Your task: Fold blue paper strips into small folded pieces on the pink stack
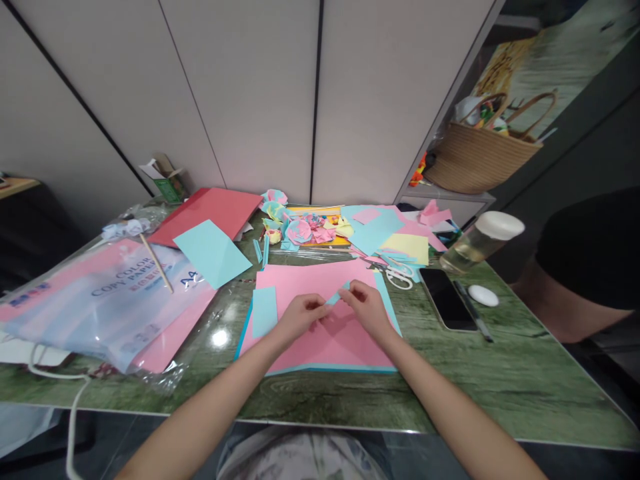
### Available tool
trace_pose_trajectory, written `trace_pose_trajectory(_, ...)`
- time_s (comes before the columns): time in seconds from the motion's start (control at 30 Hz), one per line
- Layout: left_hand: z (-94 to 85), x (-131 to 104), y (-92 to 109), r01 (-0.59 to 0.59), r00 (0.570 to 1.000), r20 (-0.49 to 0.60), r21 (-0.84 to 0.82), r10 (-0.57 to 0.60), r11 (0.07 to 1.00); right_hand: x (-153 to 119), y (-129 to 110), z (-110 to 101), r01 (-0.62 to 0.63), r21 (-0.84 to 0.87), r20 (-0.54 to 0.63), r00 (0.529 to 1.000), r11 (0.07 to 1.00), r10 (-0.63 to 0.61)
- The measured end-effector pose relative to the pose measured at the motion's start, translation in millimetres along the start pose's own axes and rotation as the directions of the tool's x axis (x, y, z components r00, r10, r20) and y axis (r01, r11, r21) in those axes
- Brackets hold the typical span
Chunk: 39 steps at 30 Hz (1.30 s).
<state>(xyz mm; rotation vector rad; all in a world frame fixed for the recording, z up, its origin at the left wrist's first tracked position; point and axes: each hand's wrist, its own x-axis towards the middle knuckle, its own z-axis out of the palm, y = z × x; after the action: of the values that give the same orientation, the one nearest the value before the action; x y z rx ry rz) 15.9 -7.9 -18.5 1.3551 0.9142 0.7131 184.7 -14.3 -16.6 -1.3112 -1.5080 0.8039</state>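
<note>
Both hands are over a pink sheet (310,347) that lies on blue sheets. A narrow light-blue paper strip (336,297) runs between them. My left hand (304,315) pinches its lower left end, and my right hand (364,305) pinches its upper right end. To the left of my left hand, a light-blue paper rectangle (265,312) lies on the pink sheet. White-handled scissors (400,277) rest just beyond the sheet's upper right corner. Two thin folded blue strips (265,252) lie beyond its upper left corner.
Crumpled paper flowers (300,230) and loose sheets (375,230) line the back. At left are a copy-paper bag (115,287), a red sheet (210,213) and a stick (157,263). At right are a phone (447,300), a pen (473,310), a bottle (470,247) and a person's arm (565,310).
</note>
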Motion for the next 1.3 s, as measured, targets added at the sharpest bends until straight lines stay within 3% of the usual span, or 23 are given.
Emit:
trace_pose_trajectory(0.17, 1.3, 0.7, -1.2, -0.108, 0.992, -0.065, 0.041, 0.110, 0.993, -2.8, -4.0, 5.3, -0.130, 0.163, 0.186, 0.978, 0.978, 0.099)
trace_pose_trajectory(0.33, 2.6, -1.1, -0.1, -0.123, 0.987, -0.087, 0.162, 0.138, 0.979, -3.0, 2.6, 9.2, -0.266, 0.164, 0.159, 0.958, 0.950, 0.240)
trace_pose_trajectory(0.53, 5.0, -0.2, -2.4, -0.154, 0.985, -0.048, 0.164, 0.164, 0.974, -3.2, 0.8, 5.2, -0.163, 0.143, 0.192, 0.972, 0.976, 0.134)
trace_pose_trajectory(0.63, 3.5, 2.1, -4.4, -0.138, 0.988, -0.051, 0.145, 0.147, 0.980, -1.4, -2.0, 2.4, -0.166, 0.115, 0.216, 0.966, 0.979, 0.138)
trace_pose_trajectory(0.83, 2.7, 0.4, -1.2, -0.114, 0.993, -0.009, 0.130, 0.116, 0.985, 0.1, -1.7, -1.7, -0.073, 0.029, 0.089, 0.994, 0.997, 0.070)
trace_pose_trajectory(1.0, 4.4, -1.9, 3.0, -0.053, 0.998, 0.028, 0.040, 0.052, 0.998, -1.1, -3.6, -3.1, -0.016, 0.006, 0.054, 0.998, 1.000, 0.015)
trace_pose_trajectory(1.17, 2.8, -2.3, 4.6, 0.096, 0.992, 0.103, -0.237, -0.073, 0.967, 4.0, -3.7, -7.0, -0.049, 0.128, 0.146, 0.989, 0.991, 0.030)
trace_pose_trajectory(1.3, 1.4, -3.0, 4.3, 0.118, 0.984, 0.159, -0.234, -0.082, 0.965, 6.3, -3.4, -8.8, -0.097, 0.192, 0.211, 0.976, 0.977, 0.056)
